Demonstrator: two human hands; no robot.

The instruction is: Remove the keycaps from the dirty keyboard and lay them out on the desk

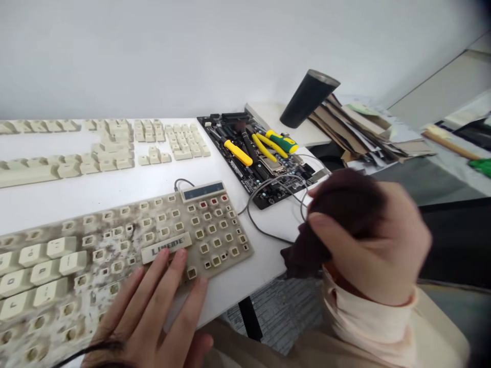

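Note:
My left hand (153,301) lies with its fingers stretched out on the lower part of a dirty beige keyboard (215,245), touching a beige plate with dark lettering (166,249). Most of the keyboard's key sockets are bare and grimy, while several keycaps (46,271) remain on its left part. Off the table's front edge, to the right of the keyboard, my right hand (379,245) is closed around a bunched dark brown cloth (341,204). The cloth is slightly blurred and apart from the keyboard.
Loose keycaps (153,130) lie in rows at the back of the white table (153,176). A black circuit board (245,174) carries a yellow-handled screwdriver (238,152), pliers (270,145) and a brush (245,135). A grey cable (249,214), a dark tumbler (309,97) and stacked cardboard (345,128) are nearby.

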